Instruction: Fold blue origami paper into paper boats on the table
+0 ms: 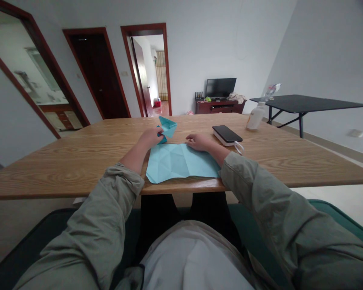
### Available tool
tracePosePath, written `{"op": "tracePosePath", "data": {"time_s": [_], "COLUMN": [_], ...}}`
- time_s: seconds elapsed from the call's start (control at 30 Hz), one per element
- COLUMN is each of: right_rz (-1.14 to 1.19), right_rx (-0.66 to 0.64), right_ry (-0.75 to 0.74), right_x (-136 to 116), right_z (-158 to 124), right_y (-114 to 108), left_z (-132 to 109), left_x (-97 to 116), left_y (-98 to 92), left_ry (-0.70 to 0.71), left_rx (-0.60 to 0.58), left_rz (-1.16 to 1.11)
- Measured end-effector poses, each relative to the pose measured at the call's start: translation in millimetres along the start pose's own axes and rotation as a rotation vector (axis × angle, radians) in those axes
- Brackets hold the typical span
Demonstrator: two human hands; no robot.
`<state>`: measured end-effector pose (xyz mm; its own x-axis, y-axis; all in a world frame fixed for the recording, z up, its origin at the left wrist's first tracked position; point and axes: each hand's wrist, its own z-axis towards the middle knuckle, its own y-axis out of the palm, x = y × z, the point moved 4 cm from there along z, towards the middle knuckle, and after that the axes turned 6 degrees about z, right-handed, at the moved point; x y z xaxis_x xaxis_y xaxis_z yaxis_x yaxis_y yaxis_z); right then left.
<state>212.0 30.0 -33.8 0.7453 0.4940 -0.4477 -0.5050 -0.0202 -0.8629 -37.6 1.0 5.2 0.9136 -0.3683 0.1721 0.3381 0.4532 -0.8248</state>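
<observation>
Left hand (151, 137): fingers clenched on a folded teal paper piece (168, 126), which projects beyond the hand, above the table. Right hand (199, 141): fingers loosely curled, gripping nothing, resting just at the top edge of a creased pale-blue paper sheet (181, 163). Sheet: lying flat on a wood-grain table (290, 161), by its near edge, between both forearms. Beside right hand: black smartphone (226, 133) on a white box (220, 139). Farther right: white plastic bottle (255, 116), upright on the table
</observation>
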Motion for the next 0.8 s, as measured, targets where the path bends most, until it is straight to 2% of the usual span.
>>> {"op": "tracePosePath", "data": {"time_s": [0.1, 0.2, 0.27, 0.37, 0.47, 0.6, 0.8], "right_rz": [0.106, 0.403, 0.61, 0.75, 0.82, 0.861, 0.87], "right_rx": [0.115, 0.257, 0.31, 0.306, 0.283, 0.269, 0.298], "right_ry": [-0.038, -0.102, -0.154, -0.232, -0.301, -0.318, -0.263], "right_x": [-0.9, -9.2, -19.2, -38.3, -54.0, -61.8, -56.4], "right_z": [3.8, 6.0, 5.2, 0.9, -5.4, -11.3, -8.3], "right_y": [-8.0, -21.9, -29.6, -34.3, -33.6, -30.5, -27.5], "left_z": [1.0, 4.1, 7.0, 10.4, 8.6, 2.1, -1.3], "left_x": [2.6, 11.4, 23.8, 48.9, 69.0, 81.0, 87.2], "left_y": [-9.4, -16.8, -18.6, -17.5, -17.0, -14.1, -7.5], "left_ry": [-0.023, -0.068, -0.072, -0.04, -0.009, 0.035, 0.096], "left_rx": [0.133, 0.294, 0.343, 0.287, 0.212, 0.111, 0.008], "left_rz": [-0.134, -0.389, -0.6, -0.867, -0.994, -1.007, -0.969]}}
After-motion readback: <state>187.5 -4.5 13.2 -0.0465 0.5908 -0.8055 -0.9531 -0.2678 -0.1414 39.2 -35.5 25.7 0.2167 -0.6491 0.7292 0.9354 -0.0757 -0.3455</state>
